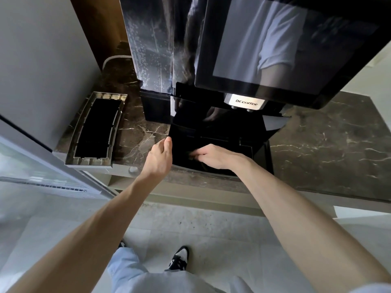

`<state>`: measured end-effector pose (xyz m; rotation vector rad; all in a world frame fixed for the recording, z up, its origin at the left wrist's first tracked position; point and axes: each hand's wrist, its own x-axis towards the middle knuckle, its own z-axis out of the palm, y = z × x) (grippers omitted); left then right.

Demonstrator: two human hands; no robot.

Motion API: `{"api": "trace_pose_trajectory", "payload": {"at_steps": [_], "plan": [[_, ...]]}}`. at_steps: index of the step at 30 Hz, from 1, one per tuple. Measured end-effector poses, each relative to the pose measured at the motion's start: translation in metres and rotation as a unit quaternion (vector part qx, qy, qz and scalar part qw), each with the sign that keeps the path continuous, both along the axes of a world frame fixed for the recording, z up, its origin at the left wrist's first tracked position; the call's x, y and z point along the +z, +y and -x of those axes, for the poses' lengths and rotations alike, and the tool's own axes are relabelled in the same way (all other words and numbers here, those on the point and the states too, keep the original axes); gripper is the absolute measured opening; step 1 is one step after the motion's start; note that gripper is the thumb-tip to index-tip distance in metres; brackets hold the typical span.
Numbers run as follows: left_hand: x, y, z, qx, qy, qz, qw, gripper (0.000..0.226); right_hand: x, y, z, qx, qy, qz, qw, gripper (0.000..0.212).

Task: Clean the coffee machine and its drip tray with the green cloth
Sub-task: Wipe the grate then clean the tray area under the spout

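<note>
The black coffee machine [275, 49] stands on the marble counter, its spout block [246, 103] marked "Dr.coffee". Below the spout a black tray [213, 132] sits in the machine's base. My left hand [158, 157] is at the tray's left wall, thumb and forefinger pinching its top edge. My right hand [213, 156] reaches down into the tray with fingers curled round a dark wad, apparently the cloth [191, 157]; in the shadow its colour does not show. The metal-rimmed drip tray [73, 142] lies apart on the counter at the left.
A dark marble counter [328, 149] stretches bare to the right of the machine. A black box [155, 108] stands by the machine's left side. A grey cabinet wall [42, 60] and a glass door [31, 166] close the left. My legs and shoes [179, 260] show below.
</note>
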<state>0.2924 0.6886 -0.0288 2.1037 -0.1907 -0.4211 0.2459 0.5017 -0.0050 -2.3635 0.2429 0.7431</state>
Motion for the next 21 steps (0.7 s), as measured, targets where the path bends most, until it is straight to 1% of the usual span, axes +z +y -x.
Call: {"api": "trace_pose_trajectory", "payload": {"at_steps": [3,5,8,10,13,16,17,19,21], "plan": [[0.002,0.001,-0.001,-0.013,0.004,-0.014,1.0,0.046,-0.003,-0.002,-0.01,-0.017,0.01,0.002,1.0,0.034],[0.005,0.002,-0.001,-0.022,0.009,-0.02,1.0,0.048,-0.006,-0.004,-0.012,-0.028,0.005,0.015,0.999,0.037],[0.006,0.003,0.001,-0.019,0.005,-0.029,0.999,0.05,-0.001,-0.013,-0.011,-0.003,0.009,0.045,0.999,0.038],[0.007,0.003,0.001,-0.01,0.006,-0.029,1.0,0.051,0.003,-0.027,-0.01,0.039,0.024,0.117,0.992,0.038],[0.007,0.003,0.002,-0.006,0.0,-0.016,1.0,0.051,0.008,-0.042,-0.002,0.093,0.05,0.235,0.966,0.042],[0.007,0.003,0.003,-0.005,-0.007,-0.019,1.0,0.05,0.013,-0.032,0.002,0.135,0.042,0.321,0.937,0.025],[0.006,0.004,0.003,0.002,-0.008,-0.019,1.0,0.05,0.014,-0.026,0.002,0.153,0.041,0.338,0.928,0.023],[0.005,0.003,0.003,0.013,-0.009,-0.017,1.0,0.052,0.014,-0.021,0.001,0.182,0.043,0.354,0.916,0.027],[0.005,0.001,0.005,0.029,0.002,-0.011,1.0,0.053,0.011,-0.024,-0.001,0.182,0.055,0.355,0.915,0.025]]}}
